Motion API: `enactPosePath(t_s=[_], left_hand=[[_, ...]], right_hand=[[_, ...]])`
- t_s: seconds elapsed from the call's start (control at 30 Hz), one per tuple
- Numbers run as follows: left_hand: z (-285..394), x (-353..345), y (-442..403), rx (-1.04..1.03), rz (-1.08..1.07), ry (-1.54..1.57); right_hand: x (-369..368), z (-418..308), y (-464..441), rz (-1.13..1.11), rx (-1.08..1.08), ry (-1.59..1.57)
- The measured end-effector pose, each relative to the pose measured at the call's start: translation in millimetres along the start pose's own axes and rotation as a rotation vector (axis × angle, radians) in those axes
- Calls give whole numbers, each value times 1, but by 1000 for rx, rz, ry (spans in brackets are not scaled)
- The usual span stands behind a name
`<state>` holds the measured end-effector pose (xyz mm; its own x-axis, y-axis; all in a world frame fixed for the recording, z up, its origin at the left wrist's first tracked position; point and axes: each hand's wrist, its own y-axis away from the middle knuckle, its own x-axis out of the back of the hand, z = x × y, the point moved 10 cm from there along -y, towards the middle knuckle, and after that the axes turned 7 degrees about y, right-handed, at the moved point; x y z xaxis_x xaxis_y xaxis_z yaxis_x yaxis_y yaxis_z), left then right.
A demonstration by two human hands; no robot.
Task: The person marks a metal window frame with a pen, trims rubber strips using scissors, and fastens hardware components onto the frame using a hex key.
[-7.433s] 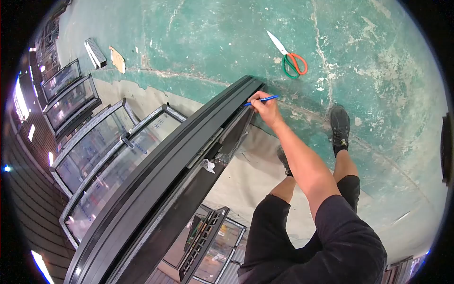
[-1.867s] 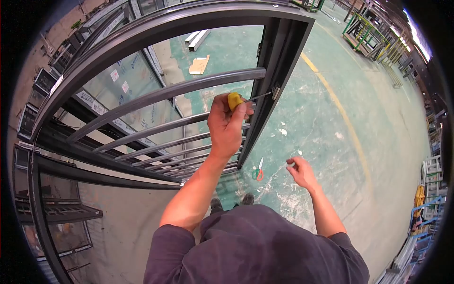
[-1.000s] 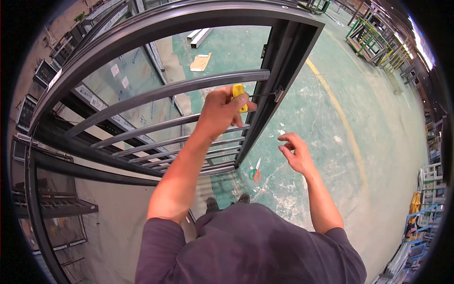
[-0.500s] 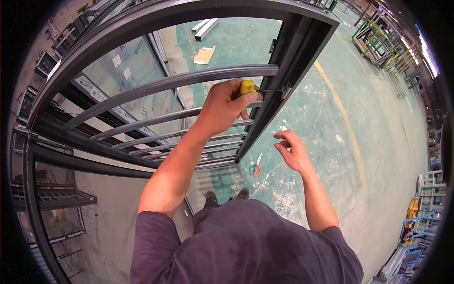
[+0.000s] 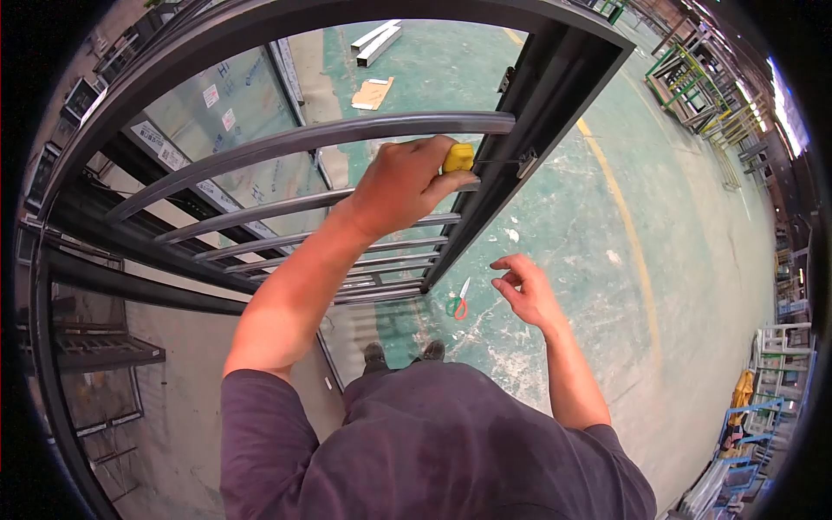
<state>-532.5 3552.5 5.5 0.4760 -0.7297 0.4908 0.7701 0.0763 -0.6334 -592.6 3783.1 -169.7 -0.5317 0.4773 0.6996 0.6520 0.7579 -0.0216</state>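
Note:
My left hand is closed around the yellow handle of a screwdriver. The thin shaft points right to a small metal fitting on the side of the dark metal frame; whether the tip touches it is too small to tell. Curved grey bars run across the frame, above and behind this hand. Out to the right, over the floor, my right hand is empty, thumb and fingers bent but apart.
Scissors with orange and green handles lie on the green floor. Beyond the bars are a piece of cardboard and metal profiles. A filmed glass panel stands at left. Green racks stand far right.
The view has shifted slightly, and my right hand appears a little lower and further left. My left hand keeps its grip on the screwdriver at the same fitting.

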Motion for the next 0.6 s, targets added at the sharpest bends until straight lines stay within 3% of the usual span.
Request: enactPosePath(t_s=[0.1, 0.2, 0.27, 0.33, 0.43, 0.6], left_hand=[[6, 1, 5, -132, 81, -41], [14, 5, 0, -50, 36, -187], [2, -4, -1, 228, -159, -291], [12, 0, -3, 210, -163, -254], [14, 0, 2, 197, -127, -112], [24, 1, 4, 241, -82, -31]], right_hand=[[0, -2, 3, -16, -11, -29], [3, -4, 3, -22, 10, -24], [10, -22, -5, -35, 28, -43], [13, -46, -22, -64, 97, -92], [21, -111, -41, -55, 210, -223], [0, -134, -75, -17, 173, -742]])
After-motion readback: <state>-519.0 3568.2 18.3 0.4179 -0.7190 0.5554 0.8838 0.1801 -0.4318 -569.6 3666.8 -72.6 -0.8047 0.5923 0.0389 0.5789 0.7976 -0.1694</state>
